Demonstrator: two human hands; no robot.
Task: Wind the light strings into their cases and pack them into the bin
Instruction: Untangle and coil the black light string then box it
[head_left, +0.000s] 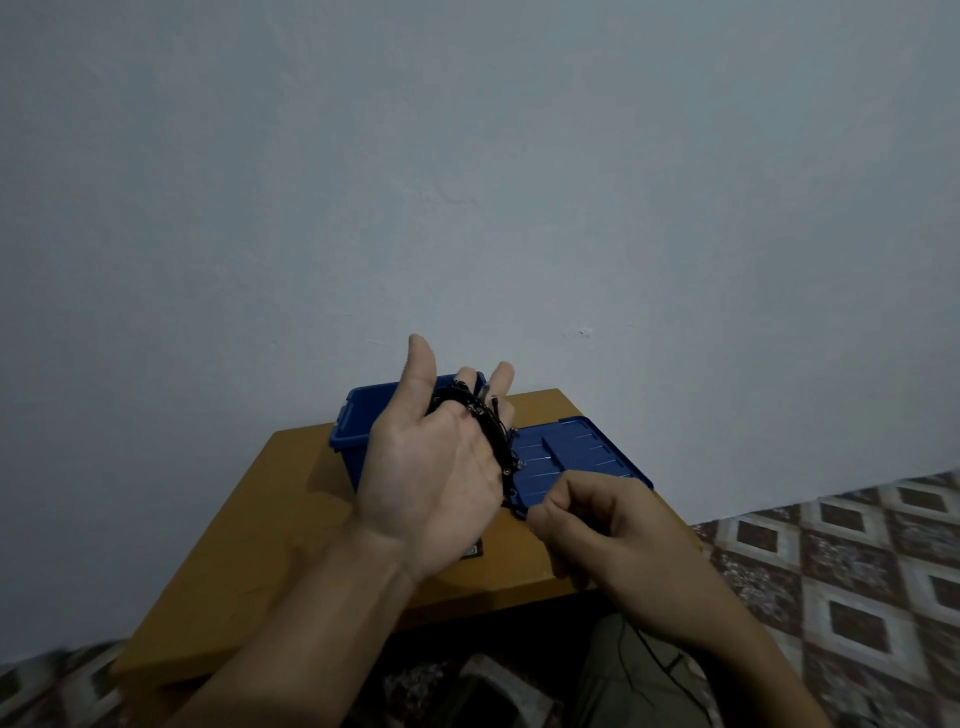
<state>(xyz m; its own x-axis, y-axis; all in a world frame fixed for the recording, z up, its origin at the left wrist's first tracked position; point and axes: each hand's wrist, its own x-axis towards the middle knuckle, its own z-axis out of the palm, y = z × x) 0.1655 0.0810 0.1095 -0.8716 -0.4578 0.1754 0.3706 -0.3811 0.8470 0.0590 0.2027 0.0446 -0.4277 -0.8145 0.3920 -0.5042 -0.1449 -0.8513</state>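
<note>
bin (347, 441): we see smooth blue plastic
lid (576, 454): same plastic, ribbed
light string (488, 431): black matt cord
table (249, 530): smooth matt wood, we reckon
wall (467, 182): matt paint

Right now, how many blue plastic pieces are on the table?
2. Open bin at the table's far edge, partly behind the left hand; a flat lid to its right, beyond the right hand. The hands and light string may hide more.
</note>
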